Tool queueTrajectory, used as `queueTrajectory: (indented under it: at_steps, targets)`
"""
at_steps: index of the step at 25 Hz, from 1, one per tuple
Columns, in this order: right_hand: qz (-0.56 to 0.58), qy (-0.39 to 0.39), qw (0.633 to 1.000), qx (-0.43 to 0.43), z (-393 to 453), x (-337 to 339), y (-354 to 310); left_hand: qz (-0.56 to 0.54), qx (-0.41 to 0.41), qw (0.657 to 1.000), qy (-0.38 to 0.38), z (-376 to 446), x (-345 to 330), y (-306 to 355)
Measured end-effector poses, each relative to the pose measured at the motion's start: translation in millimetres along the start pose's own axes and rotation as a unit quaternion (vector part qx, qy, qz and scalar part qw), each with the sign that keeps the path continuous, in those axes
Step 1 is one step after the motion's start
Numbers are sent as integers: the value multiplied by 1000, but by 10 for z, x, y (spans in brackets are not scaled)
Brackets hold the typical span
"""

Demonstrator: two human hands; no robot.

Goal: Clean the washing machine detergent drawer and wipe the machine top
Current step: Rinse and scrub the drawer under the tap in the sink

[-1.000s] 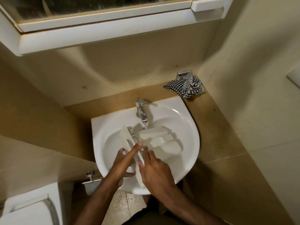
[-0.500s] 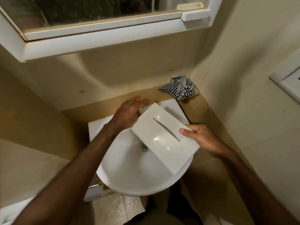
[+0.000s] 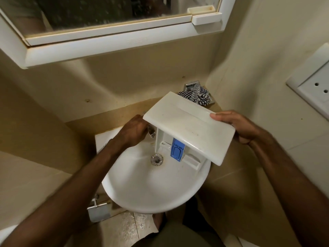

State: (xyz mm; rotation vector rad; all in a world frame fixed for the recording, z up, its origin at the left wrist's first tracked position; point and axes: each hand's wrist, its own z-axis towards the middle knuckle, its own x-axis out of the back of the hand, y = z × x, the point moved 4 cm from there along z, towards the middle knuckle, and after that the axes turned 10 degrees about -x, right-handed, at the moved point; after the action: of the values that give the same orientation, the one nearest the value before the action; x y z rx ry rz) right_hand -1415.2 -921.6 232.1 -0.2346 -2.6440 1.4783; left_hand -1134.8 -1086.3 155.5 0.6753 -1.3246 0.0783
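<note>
The detergent drawer [image 3: 188, 125] was held above the sink [image 3: 154, 191], its right end gripped by the right hand [image 3: 236, 127]. Its front panel faced up, long axis running far-left to near-right. The left hand [image 3: 133, 131] curled around the tap [image 3: 151, 130].

L hand [image 3: 132, 131] reaching fwd, fingers curled, grip unclear. R hand [image 3: 236, 126] pinching detergent drawer [image 3: 188, 125], thumb on top. Both arms extended.

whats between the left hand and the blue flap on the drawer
In the head view, the tap spout beside the left hand, then the white side wall of the detergent drawer, lie before the blue flap.
</note>
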Motion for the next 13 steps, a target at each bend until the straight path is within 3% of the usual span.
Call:
queueTrajectory:
  at_steps: [3,6,9,13]
  targets:
    - [-6,-38,999,5,74,-92,-161,-217,148,965,32,-230,69,82]
    - [-12,-74,997,-7,164,-247,-288,-436,146,888,35,-458,133,243]
    - [1,-96,995,-29,252,-445,-385,-497,107,860,32,-515,188,381]
    - [47,-111,992,-45,348,-656,-468,-511,161,831,148,-620,119,412]
